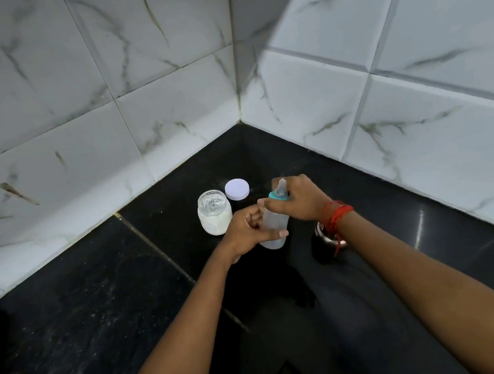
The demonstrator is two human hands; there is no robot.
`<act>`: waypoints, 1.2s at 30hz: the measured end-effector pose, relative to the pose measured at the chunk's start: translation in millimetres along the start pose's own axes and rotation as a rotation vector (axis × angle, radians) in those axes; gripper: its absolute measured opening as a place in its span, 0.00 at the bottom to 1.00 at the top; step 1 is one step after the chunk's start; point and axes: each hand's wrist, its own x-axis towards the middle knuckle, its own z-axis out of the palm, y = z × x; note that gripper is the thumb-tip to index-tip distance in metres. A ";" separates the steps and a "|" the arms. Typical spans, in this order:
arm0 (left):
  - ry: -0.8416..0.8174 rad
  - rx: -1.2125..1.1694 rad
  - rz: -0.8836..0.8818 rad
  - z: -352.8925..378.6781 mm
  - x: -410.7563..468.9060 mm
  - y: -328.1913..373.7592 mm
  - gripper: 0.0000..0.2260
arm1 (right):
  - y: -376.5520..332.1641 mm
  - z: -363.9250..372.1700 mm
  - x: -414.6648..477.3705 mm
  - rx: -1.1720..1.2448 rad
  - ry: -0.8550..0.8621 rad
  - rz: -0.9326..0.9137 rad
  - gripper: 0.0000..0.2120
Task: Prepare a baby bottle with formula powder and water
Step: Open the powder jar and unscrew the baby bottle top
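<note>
Two bare arms are reaching in from the bottom edge, closest of all, and meeting over the black worktop (pixel 96 307). The left arm is coming in from the lower left and the right arm from the lower right.

Between the hands, the baby bottle (pixel 274 224) is sitting near the back corner of the worktop. It is see-through and is leaning a little, with its top pointing away. I cannot tell if its bottom is touching the worktop. A blue-green ring (pixel 275 196) is sitting round its neck, and a pale teat (pixel 281 186) is sticking up out of the ring.

The left hand (pixel 244 231) is holding the body of the bottle, with its fingers curling round it and one fingertip showing on the front. The right hand (pixel 298 199) is gripping the top of the bottle at the ring, coming at it from the right, with the wrist bending down. A red thread band (pixel 337 213) is hanging round the right wrist.

Just to the left of the bottle, an open glass jar (pixel 215 214) is standing upright with white powder in it. Its round pale lid (pixel 237 189) is lying flat just behind it. A shiny metal cup (pixel 323 236) is peeking out from under the right wrist, mostly hidden.

White tiles with grey streaks (pixel 32 107) are making the two walls behind.
</note>
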 end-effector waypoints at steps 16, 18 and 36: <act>0.244 0.166 0.027 1.9 8.9 -2.0 0.27 | -47.9 -42.3 19.7 -0.323 -0.389 0.043 0.22; 0.260 0.148 0.028 1.5 9.4 -4.2 0.26 | -49.9 -38.4 18.7 -0.356 -0.360 0.081 0.27; 0.290 0.098 -0.037 20.4 47.9 -48.6 0.27 | 8.8 -39.7 24.0 -0.147 -0.097 0.163 0.23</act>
